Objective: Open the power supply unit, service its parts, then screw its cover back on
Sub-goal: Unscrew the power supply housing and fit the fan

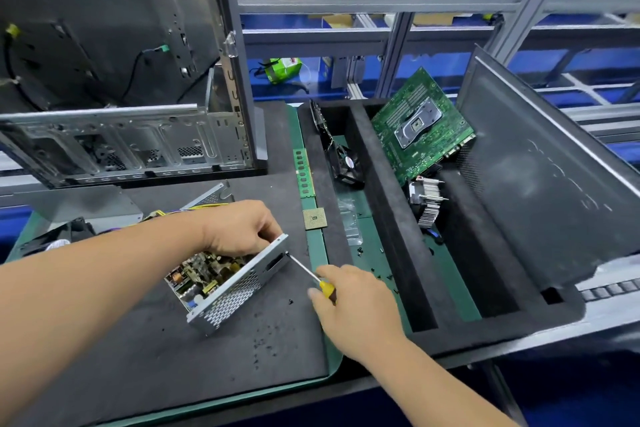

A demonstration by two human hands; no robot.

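The right hand [349, 305] is gripping a yellow-handled screwdriver [311, 276], its tip touching the open grey perforated-metal power supply unit [228, 288] at ten o'clock. The left hand [239, 229] is clutching the unit's far edge on the dark tabletop [156, 357]. The cover is off, so servicing and closing seem left. No writing is reading clearly.

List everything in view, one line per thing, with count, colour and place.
power supply unit: one, silver, open, tilted on the mat
screwdriver: one, yellow handle, tip at the unit's side wall
computer case: one, grey, back left
RAM stick: one, green, right of the mat
CPU chip: one, gold, below the RAM stick
motherboard: one, green, leaning in the foam tray
fan: one, black, tray's left slot
heatsink: one, silver, below the motherboard
left hand: grips the unit's top edge
right hand: holds the screwdriver
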